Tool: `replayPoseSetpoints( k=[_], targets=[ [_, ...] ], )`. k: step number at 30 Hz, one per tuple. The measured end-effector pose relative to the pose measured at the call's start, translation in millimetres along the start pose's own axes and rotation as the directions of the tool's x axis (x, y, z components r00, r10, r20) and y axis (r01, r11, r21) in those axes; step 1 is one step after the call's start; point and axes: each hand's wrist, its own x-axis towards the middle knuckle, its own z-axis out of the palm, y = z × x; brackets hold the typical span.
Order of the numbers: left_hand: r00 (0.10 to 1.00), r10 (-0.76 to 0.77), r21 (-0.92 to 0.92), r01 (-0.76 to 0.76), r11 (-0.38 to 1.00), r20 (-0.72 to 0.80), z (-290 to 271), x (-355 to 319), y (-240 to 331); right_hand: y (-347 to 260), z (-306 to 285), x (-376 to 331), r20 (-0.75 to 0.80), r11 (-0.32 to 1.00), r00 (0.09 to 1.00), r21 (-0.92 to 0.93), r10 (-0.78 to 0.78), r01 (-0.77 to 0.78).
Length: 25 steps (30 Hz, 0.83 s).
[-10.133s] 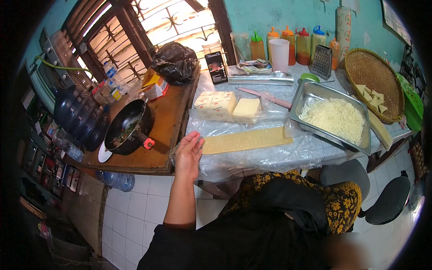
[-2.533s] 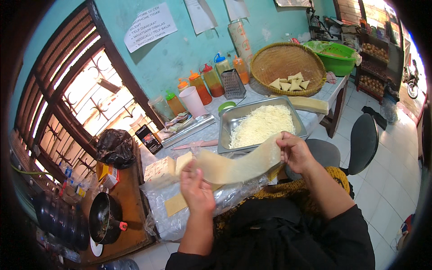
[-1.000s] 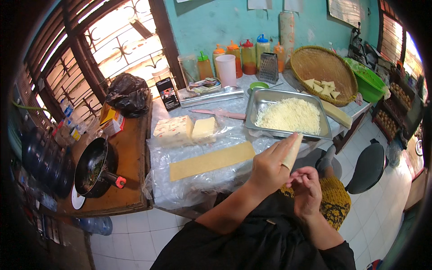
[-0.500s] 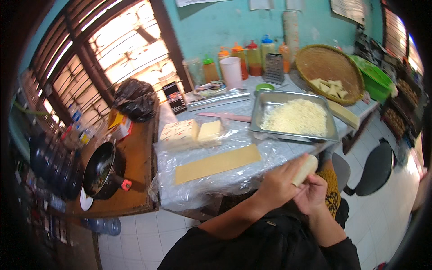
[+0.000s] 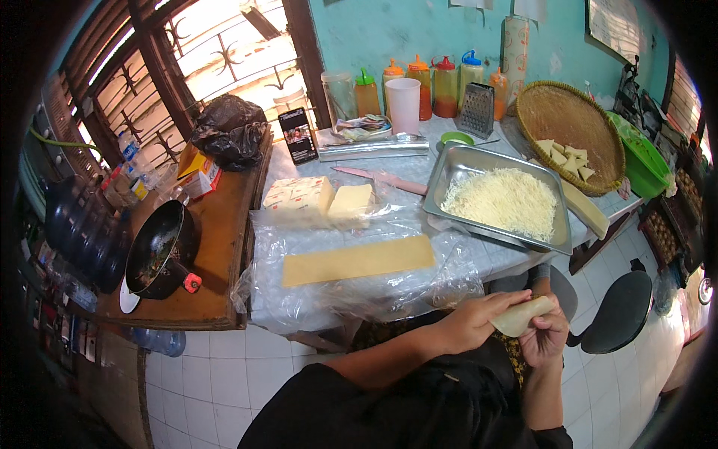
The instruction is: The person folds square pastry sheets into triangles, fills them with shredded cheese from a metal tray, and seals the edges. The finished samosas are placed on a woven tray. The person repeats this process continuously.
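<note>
Down near the lap, below the front edge of the bench [image 5: 516, 262], both hands meet around a folded piece of pale dough wrapper [image 5: 521, 317]. The left hand [image 5: 473, 322] reaches across from the left, its grip closed over the wrapper's left end with the fingers curled on top. The right hand [image 5: 546, 338] sits just under and behind the wrapper, its grip narrow, pinching the right end from below. The wrapper is held in the air, clear of the bench and well apart from everything lying on it.

On the bench, a long flat strip of the same pale dough [image 5: 359, 260] lies on a crumpled clear plastic sheet [image 5: 329, 295]. Behind it sit two blocks of cheese [image 5: 323, 200], side by side and touching. To the right stands a metal tray [image 5: 458, 168] heaped with grated cheese [image 5: 499, 202]. A knife with a pinkish handle [image 5: 381, 179] lies between the blocks and the tray. Farther right, a round woven tray [image 5: 557, 116] carries several folded triangles [image 5: 566, 155]. Along the back wall stand sauce bottles [image 5: 419, 82], a white cup [image 5: 404, 105] and a box grater [image 5: 476, 110]. On the wooden side counter [image 5: 217, 262] to the left rests a black pan [image 5: 155, 251], with a black plastic bag [image 5: 229, 131] behind it.
</note>
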Motion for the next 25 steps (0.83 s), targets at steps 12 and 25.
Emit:
replayPoseSetpoints(
  k=[12,25],
  targets=[
    [0.932,-0.359,-0.747,0.273,0.607,0.05,7.6,-12.8,-13.4,-0.2,6.8,5.7,-0.22,0.959,0.973,-0.284,-0.069,0.003],
    [0.922,-0.383,-0.839,0.248,0.485,0.051,13.0,-8.0,-14.5,-1.7,13.2,1.2,-0.152,0.905,0.98,-0.421,-0.129,0.054]
  ],
)
